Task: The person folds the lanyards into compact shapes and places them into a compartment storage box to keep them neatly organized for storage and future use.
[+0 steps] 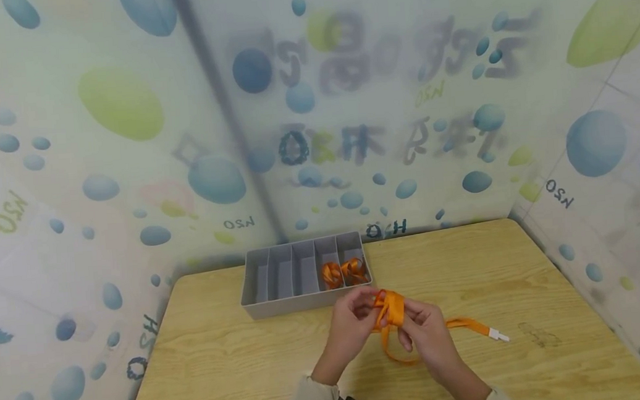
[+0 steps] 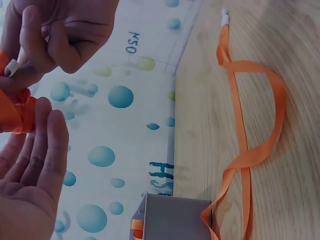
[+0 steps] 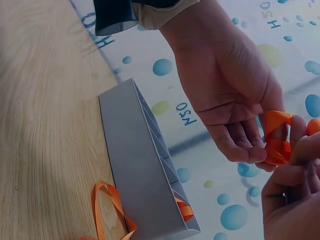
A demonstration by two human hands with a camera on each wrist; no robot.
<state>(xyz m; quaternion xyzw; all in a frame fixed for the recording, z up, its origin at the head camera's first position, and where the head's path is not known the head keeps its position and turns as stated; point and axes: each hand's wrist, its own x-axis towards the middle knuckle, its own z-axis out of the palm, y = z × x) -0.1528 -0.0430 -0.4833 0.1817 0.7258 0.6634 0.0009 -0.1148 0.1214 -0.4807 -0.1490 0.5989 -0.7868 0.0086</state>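
An orange lanyard [image 1: 396, 309] is held up over the table between both hands, part of it gathered into a flat folded bundle. On its left side, my left hand [image 1: 351, 325] holds the bundle with fingers and thumb; in the right wrist view the strap [image 3: 278, 150] passes around this hand's fingers. From the other side my right hand [image 1: 431, 336] pinches the bundle. A loose length hangs down and runs right across the table, ending in a white plastic clip [image 1: 498, 335]. In the left wrist view the trailing strap [image 2: 278, 107] makes a wide loop.
Behind the hands stands a grey tray [image 1: 299, 302] with several compartments. Its two rightmost compartments each hold a coiled orange lanyard [image 1: 332, 275]. A patterned curtain [image 1: 306, 164] rises along the back edge of the wooden table [image 1: 215, 368]. A dark cuff-like object [image 3: 116, 17] sits at the left wrist.
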